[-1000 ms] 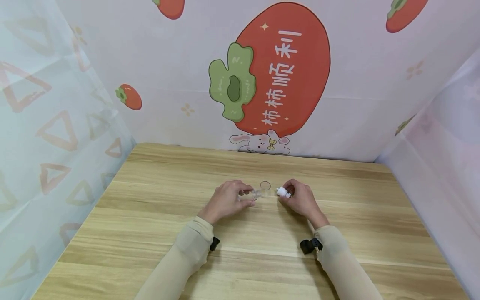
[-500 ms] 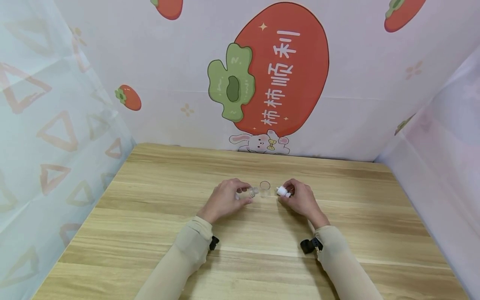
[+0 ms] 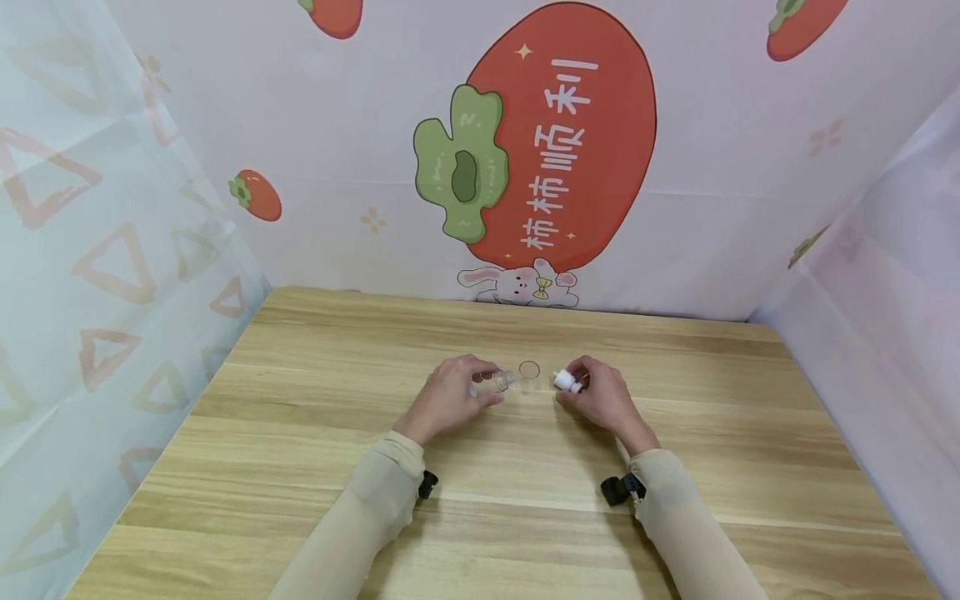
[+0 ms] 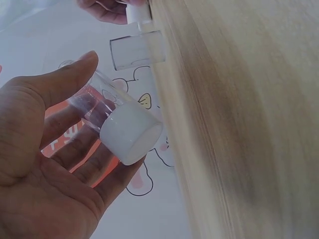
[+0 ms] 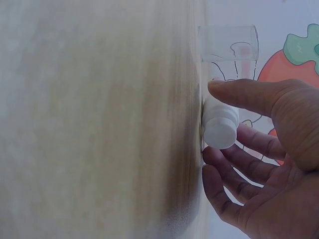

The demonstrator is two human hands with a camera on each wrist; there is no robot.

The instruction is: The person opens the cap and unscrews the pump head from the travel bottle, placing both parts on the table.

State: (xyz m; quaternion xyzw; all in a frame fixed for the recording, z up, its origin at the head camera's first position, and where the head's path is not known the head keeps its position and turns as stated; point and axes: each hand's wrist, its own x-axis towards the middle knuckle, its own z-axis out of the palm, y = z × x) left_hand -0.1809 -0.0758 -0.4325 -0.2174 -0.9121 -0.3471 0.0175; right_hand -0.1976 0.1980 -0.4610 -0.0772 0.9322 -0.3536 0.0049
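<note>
My left hand [image 3: 452,392] holds a small clear bottle [image 4: 102,94] with a thick white base [image 4: 132,133], thumb on one side and fingers on the other. The bottle is tilted, its open neck [image 3: 504,381] pointing right in the head view. My right hand [image 3: 597,392] holds a white pump head [image 5: 219,122] low at the tabletop, with the thumb over it and the fingers below. Between the two hands stands a clear cylindrical cap [image 4: 130,52], its round rim upward. Part of the bottle is hidden behind the left thumb and fingers.
Everything takes place on a wood-grain table [image 3: 495,533]. Behind it rises a white backdrop [image 3: 337,150] printed with persimmons and a rabbit, and light printed sheets close off the left and right sides. Both wrists carry small black cameras.
My left hand has drawn the bottle slightly leftward, away from the pump head. The right hand with the pump head and the clear cap stay nearly in place.
</note>
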